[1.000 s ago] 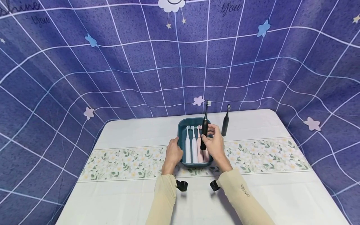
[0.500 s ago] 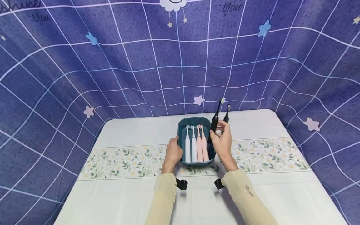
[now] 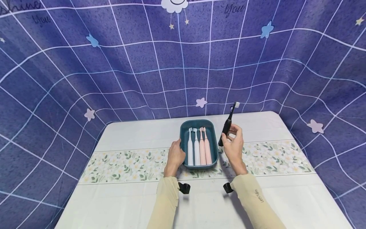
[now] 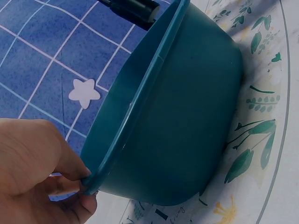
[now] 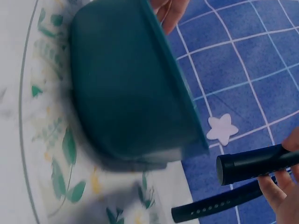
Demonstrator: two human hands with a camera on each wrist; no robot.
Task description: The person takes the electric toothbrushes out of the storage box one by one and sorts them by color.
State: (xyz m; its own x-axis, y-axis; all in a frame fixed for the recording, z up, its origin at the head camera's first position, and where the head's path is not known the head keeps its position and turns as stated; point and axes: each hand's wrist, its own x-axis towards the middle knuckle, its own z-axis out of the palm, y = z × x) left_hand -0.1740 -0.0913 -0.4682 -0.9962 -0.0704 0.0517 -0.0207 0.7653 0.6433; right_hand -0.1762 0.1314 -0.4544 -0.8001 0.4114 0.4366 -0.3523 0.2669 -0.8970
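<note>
My left hand (image 3: 175, 156) pinches the left rim of a dark teal plastic basin (image 3: 212, 162), thumb and fingers on its edge in the left wrist view. Inside lie two white electric toothbrushes (image 3: 190, 148) and two pink electric toothbrushes (image 3: 202, 151), side by side, heads away from me. Just right of the basin, my right hand (image 3: 235, 149) holds a black electric toothbrush (image 3: 226, 128) between thumb and fingers, tilted, bristles up. Behind it stands a second black electric toothbrush (image 5: 210, 205), mostly hidden in the head view but showing its handle in the right wrist view.
A white tabletop (image 3: 123, 203) with a floral band (image 3: 125, 165) lies under everything. Blue star-patterned cloth (image 3: 143, 73) hangs behind and at both sides. A black wrist mount (image 3: 184, 188) sits on each forearm.
My right hand has carried the black toothbrush rightward from over the basin to beside it, uncovering the pink toothbrushes and covering most of the standing black one. My left hand has stayed on the rim.
</note>
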